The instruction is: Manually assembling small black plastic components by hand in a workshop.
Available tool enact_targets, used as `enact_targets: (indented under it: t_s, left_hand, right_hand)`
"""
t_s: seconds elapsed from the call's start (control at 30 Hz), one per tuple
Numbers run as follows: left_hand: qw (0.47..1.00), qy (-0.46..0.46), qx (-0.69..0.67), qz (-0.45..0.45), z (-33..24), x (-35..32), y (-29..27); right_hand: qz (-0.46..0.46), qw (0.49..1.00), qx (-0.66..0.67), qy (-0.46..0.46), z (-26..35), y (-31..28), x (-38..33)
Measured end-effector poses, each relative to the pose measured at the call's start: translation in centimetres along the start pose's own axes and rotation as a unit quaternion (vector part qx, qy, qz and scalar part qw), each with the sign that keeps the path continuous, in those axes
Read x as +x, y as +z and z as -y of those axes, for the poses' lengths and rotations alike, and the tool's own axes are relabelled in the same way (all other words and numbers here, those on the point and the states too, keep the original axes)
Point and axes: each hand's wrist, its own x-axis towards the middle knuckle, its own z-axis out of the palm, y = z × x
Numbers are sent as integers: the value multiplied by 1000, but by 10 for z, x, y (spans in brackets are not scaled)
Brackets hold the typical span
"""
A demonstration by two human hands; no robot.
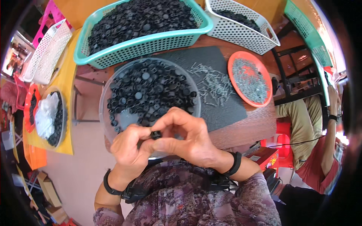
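My left hand (pixel 132 145) and my right hand (pixel 184 139) meet in front of my body, both closed at the fingertips on one small black round cap (pixel 155 134). Fingers cover most of the cap. Just beyond them sits a clear round tub (pixel 104 101) holding many loose black caps (pixel 151 86), and my hands hang over its near rim. To the right of the tub, a loose pile of screws (pixel 217 86) lies on a dark mat (pixel 222 118). An orange-red plate (pixel 230 62) beside the mat carries more of these screws.
A teal basket (pixel 147 47) heaped with black caps stands behind the tub, with a white basket (pixel 245 35) to its right. At left, a yellow table (pixel 69 128) bears another tub (pixel 65 124) with a plastic bag (pixel 47 115). A person (pixel 315 158) sits at the right.
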Motion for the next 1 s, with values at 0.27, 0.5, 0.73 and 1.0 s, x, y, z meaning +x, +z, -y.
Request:
enact_targets:
  t_s: [0.27, 0.5, 0.73, 1.0]
  left_hand:
    - [996, -13, -21, 87, -3, 24, 0]
    - [904, -314, -280, -70, 34, 73, -57]
    - [865, -362, -347, -10, 85, 119, -78]
    - [847, -377, -376, -12, 110, 131, -94]
  right_hand:
    - [-19, 978, 169, 122, 2, -16, 11]
    - [-219, 965, -127, -71, 59, -78, 64]
    - [-392, 839, -349, -142, 70, -237, 124]
    - [-358, 679, -631, -112, 65, -275, 148]
